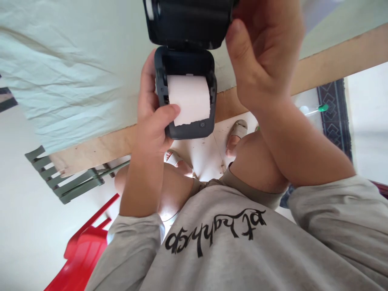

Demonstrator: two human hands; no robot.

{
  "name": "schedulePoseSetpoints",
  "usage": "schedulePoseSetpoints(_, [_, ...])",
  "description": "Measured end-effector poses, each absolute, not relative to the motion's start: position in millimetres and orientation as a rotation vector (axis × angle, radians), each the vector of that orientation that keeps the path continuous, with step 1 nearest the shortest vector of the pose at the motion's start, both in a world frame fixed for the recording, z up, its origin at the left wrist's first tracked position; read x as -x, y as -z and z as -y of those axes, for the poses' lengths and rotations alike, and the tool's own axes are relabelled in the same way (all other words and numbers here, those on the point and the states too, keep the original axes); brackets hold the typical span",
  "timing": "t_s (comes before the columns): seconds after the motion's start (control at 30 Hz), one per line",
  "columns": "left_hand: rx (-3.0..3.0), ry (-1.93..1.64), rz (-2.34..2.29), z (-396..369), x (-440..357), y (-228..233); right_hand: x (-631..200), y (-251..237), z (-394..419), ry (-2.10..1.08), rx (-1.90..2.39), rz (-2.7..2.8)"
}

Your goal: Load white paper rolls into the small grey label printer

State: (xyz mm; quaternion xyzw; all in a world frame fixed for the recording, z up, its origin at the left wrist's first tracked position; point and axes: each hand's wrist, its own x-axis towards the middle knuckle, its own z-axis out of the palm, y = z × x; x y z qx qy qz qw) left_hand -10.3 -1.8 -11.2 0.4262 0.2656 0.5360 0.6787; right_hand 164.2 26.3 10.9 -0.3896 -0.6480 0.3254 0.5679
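A small dark receipt printer is held up over the table's near edge, its lid swung up on the far side. In its bay lies a white paper roll with a ragged loose end reaching toward the power button. My left hand grips the printer's left side, the thumb resting on the paper's left edge. My right hand is closed at the lid's right side, its thumb against the lid edge. Some of the right fingers are hidden behind the lid or cut off by the top of the view.
A pale green cloth covers the wooden table. At the lower left stand a red plastic chair and a green slatted folding stool. A dark patterned mat lies on the floor at right, beside a green-capped object.
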Motion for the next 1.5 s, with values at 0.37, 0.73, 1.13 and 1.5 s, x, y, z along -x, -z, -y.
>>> schedulePoseSetpoints(0.37, [-1.013, -1.224, -0.527, -1.6, 16.6, 20.9, -160.2, -15.3, -19.5, -0.641, 0.84, 1.643])
schedulePoseSetpoints(0.73, [-0.826, -1.188, -0.603, 2.9, 15.5, 7.7, -156.9, -15.8, -17.5, -0.56, 0.87, 1.707])
schedulePoseSetpoints(1.13, [-0.997, -1.194, -0.515, -2.7, 22.0, 27.0, -157.9, -18.2, -11.0, -0.584, 0.861, 1.731])
schedulePoseSetpoints(1.5, [-0.964, -1.145, -0.647, 5.6, 16.2, 9.8, -162.2, -17.2, -7.4, -0.88, 0.851, 1.757])
